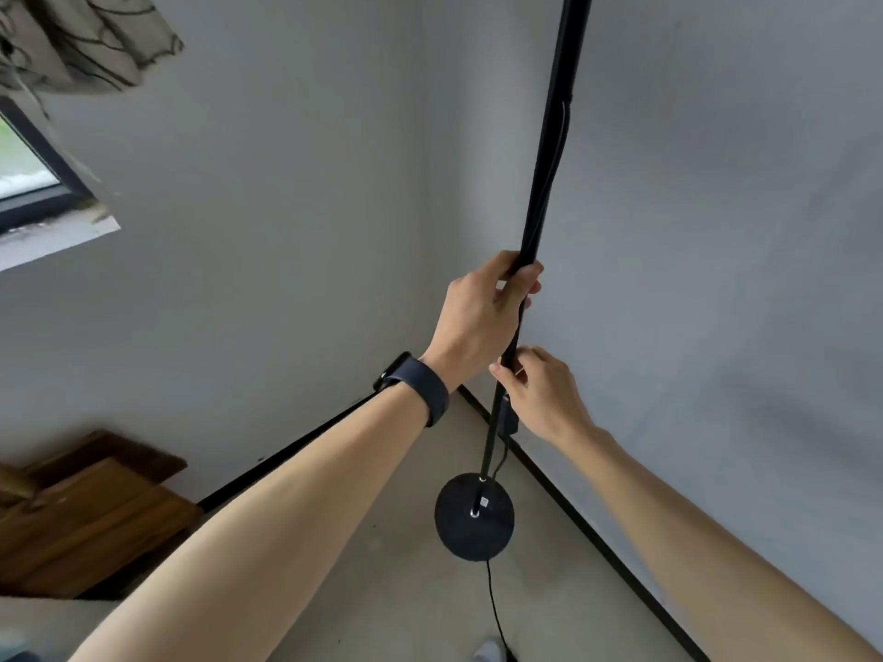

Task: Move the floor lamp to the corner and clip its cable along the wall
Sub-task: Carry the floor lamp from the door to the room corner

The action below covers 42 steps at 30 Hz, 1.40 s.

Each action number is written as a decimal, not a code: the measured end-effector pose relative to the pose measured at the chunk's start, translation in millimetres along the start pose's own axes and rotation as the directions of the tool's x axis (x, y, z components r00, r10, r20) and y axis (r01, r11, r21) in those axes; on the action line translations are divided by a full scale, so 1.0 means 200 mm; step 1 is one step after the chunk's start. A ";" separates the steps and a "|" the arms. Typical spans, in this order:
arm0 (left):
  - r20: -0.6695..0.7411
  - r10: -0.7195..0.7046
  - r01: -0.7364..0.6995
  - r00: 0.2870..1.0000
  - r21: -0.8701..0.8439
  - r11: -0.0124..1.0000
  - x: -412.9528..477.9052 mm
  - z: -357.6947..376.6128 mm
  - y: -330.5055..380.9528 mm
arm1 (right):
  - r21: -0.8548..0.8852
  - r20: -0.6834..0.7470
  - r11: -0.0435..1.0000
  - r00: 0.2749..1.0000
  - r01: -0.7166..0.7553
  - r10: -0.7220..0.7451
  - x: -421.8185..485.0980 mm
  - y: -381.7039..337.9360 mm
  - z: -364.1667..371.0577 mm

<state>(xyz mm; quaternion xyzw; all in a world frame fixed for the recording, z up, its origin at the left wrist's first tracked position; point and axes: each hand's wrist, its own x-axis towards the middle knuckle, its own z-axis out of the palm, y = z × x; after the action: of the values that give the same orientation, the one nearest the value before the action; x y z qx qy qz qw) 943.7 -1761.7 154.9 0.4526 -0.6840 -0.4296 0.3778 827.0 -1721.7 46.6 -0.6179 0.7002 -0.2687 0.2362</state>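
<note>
Both my hands are on the floor lamp (549,174) right now, and it stands in the corner where the two grey walls meet. My left hand (482,317) is the upper one: its fingers (523,279) are wrapped tight around the black pole, thumb on the near side, nothing showing between palm and pole. My right hand (544,394) sits just below it, and there the grip is lighter, thumb and fingertips pinched closed on the pole from the right side, just above a small black box (509,415) fixed on the pole. The pole runs up out of the top of the view, so I cannot see the lamp's head. Down below, the round black base (473,518) is over the pale floor (392,590) close to the corner, between the two dark skirting strips; whether it sits flat or is lifted a touch I cannot tell. The cable (493,599) comes off the near edge of the base and trails across the floor towards my feet, loose, well apart from either wall. A thin run of cable also hangs alongside the pole above my left hand. A dark watch (413,382) is on my left wrist. Off to the left, a wooden piece of furniture (91,513) stands against the wall under a window (28,183) with a patterned curtain (81,40).
</note>
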 end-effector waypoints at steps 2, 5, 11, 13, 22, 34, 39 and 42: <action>-0.004 0.012 -0.012 1.000 -0.004 1.000 0.16 -0.01 -0.11 | 0.015 -0.014 1.000 1.000 -0.002 0.002 0.17 0.03 0.08; 0.003 0.017 -0.017 1.000 -0.015 1.000 0.37 -0.04 -0.31 | -0.006 -0.035 1.000 0.999 -0.004 0.004 0.42 0.09 0.23; 0.036 0.122 -0.122 0.992 -0.002 0.993 0.76 -0.09 -0.74 | -0.065 -0.126 0.998 0.992 -0.010 0.002 0.89 0.25 0.59; 0.053 0.155 -0.156 0.986 0.003 0.988 0.87 -0.10 -0.88 | -0.083 -0.162 0.996 0.987 -0.016 0.003 1.02 0.30 0.71; 0.031 0.281 -0.281 0.959 -0.020 0.960 1.24 -0.16 -1.38 | -0.128 -0.284 0.992 0.959 -0.013 -0.024 1.47 0.41 1.12; -0.205 0.465 -0.475 0.861 -0.002 0.880 1.37 -0.17 -1.79 | 0.124 -0.461 0.969 0.877 0.213 -0.133 1.64 0.56 1.47; -0.226 0.522 -0.539 0.823 -0.020 0.842 1.32 -0.09 -2.07 | 0.291 -0.389 0.915 0.908 0.279 -0.153 1.62 0.70 1.64; -0.282 0.558 -0.583 0.781 -0.008 0.812 1.29 -0.04 -2.18 | 0.347 -0.439 0.866 0.878 0.361 -0.191 1.62 0.77 1.67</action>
<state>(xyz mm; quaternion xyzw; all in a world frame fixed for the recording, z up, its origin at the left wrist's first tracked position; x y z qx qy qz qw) 1001.3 -2104.3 -214.5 0.2593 -0.7104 -0.2622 0.5995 894.6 -2056.6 -305.2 -0.5822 0.5609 -0.5613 0.1769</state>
